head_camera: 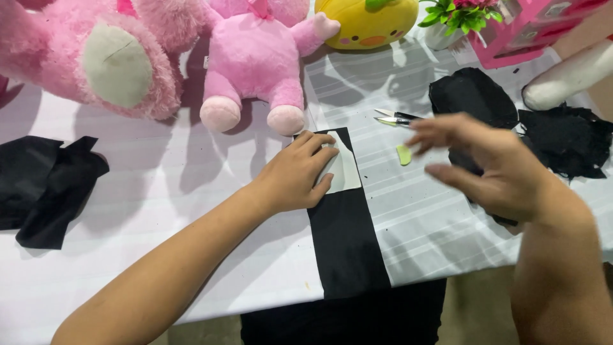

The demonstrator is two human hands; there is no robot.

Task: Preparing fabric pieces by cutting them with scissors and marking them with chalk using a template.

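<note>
A long strip of black fabric [348, 243] runs down the table's middle and over its front edge. On its far end lies a pale paper pattern piece [346, 171]. My left hand [297, 176] lies flat on the strip, fingers pressing the pattern's left side. My right hand [488, 166] hovers blurred above the table to the right, fingers spread and holding nothing. A small light-green chalk piece [403, 154] lies just left of its fingertips. Scissors [394, 117] rest beyond it.
Pink plush toys [255, 61] [96, 51] and a yellow plush [369, 22] line the far edge of the white striped tablecloth [179, 179]. Black fabric scraps lie at the right [565, 137] and far left [45, 185]. A pink box [527, 32] and small plant [456, 16] stand behind.
</note>
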